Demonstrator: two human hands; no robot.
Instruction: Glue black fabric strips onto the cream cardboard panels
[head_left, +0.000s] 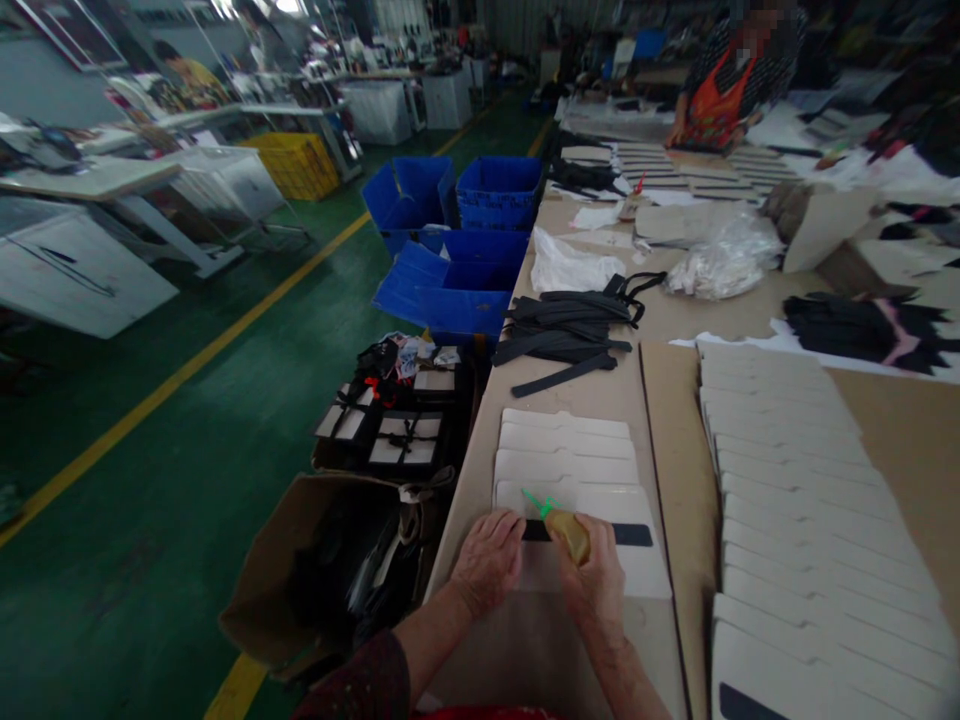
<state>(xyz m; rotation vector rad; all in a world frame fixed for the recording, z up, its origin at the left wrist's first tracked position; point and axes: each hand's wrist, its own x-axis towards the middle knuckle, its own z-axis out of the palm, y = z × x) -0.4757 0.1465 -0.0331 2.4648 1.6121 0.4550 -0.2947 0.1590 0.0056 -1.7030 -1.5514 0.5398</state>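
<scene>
My right hand (596, 580) is wrapped round a squeeze bottle (570, 533) of yellowish-brown contents, whose green nozzle (545, 508) points up and to the left. Beneath it a black strip (634, 535) lies across a pale board (630, 575), its right end in the open. At the strip's left end my left hand (491, 558) has its fingers pressed together on it; the fingertips are partly hidden. Behind, more pale boards (566, 432) overlap in a short row.
To the right lies a long overlapping row of pale boards (795, 500). Ahead is a pile of black strips (562, 325). Left of the table stand an open cardboard box (262, 590) and blue bins (465, 300). A person in an orange apron (716, 105) stands at the far end.
</scene>
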